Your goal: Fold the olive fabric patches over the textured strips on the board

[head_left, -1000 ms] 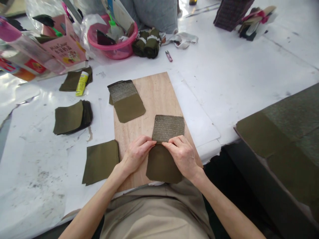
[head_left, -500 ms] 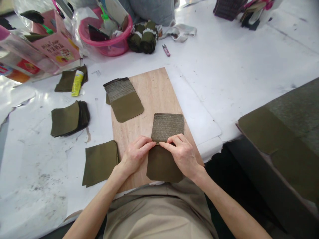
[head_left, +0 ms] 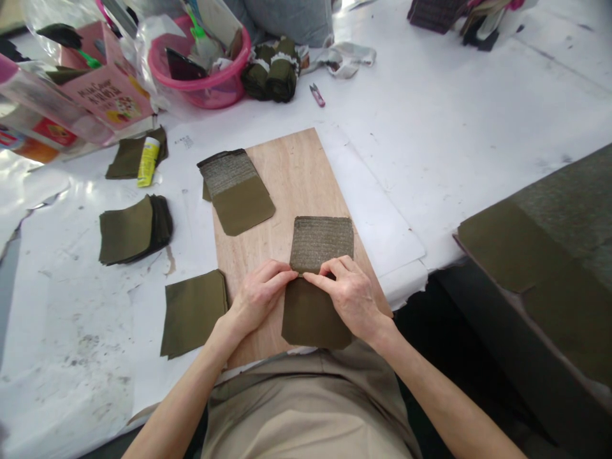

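An olive fabric piece [head_left: 315,313] with a grey, ribbed-looking upper half lies on a wooden board [head_left: 296,172] close to my body. My left hand [head_left: 261,293] pinches the left end of the fold between its two halves. Just right of that, my right hand [head_left: 351,293] has thumb and fingers closed on the same fold, the two thumbs nearly meeting. Part of the fabric's right side is hidden under my right hand. Farther up the board, similar pieces [head_left: 246,204] lie overlapping, the top one half grey and half olive.
Olive fabric stacks [head_left: 191,315] lie left of the board, with a yellow tube [head_left: 148,162] on the farthest one. A pink basket [head_left: 210,92], rolled dark fabric [head_left: 281,73] and small thread snips [head_left: 317,95] stand at the back. The table edge drops off at right.
Both hands stay pinched on the fold with barely any movement. The whole view shifts very slightly; the fabric and stacks keep their places.
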### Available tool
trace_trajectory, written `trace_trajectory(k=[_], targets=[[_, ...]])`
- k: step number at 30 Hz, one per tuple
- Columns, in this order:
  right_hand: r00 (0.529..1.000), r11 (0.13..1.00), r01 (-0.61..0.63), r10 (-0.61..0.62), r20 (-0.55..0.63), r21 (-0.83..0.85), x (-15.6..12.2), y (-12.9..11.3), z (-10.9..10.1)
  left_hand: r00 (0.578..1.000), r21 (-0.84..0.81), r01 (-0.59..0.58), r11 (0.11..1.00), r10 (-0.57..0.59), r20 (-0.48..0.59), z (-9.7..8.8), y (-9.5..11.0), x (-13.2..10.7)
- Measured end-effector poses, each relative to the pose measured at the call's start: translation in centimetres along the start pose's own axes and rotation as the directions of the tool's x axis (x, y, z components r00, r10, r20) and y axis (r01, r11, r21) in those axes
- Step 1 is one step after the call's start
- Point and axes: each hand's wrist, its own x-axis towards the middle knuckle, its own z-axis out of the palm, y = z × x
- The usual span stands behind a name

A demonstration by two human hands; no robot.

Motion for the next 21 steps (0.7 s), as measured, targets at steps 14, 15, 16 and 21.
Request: trace_trajectory(k=[14, 15, 16, 21], targets=[[1.0, 0.999, 0.008, -0.007, 0.018, -0.049, 0.2, -0.2, -0.1, 0.995, 0.199, -0.094, 0.976, 0.097, -0.003, 0.4, -0.1, -0.6], [1.0, 0.998, 0.01, -0.009, 0.029, -0.057, 0.2, -0.3, -0.2, 0.995, 0.199, -0.096, 0.975, 0.098, 0.003, 0.5, -0.2, -0.8], [0.999, 0.998, 0.013, -0.011, 0.038, -0.065, 0.2, -0.3, -0.2, 0.995, 0.197, -0.101, 0.975, 0.102, 0.004, 0.5, -0.3, -1.0], [0.998, 0.994, 0.02, -0.013, 0.065, -0.109, 0.2, -0.2, -0.3, 0.994, 0.198, -0.112, 0.974, 0.107, 0.032, 0.6, -0.9, -1.3]])
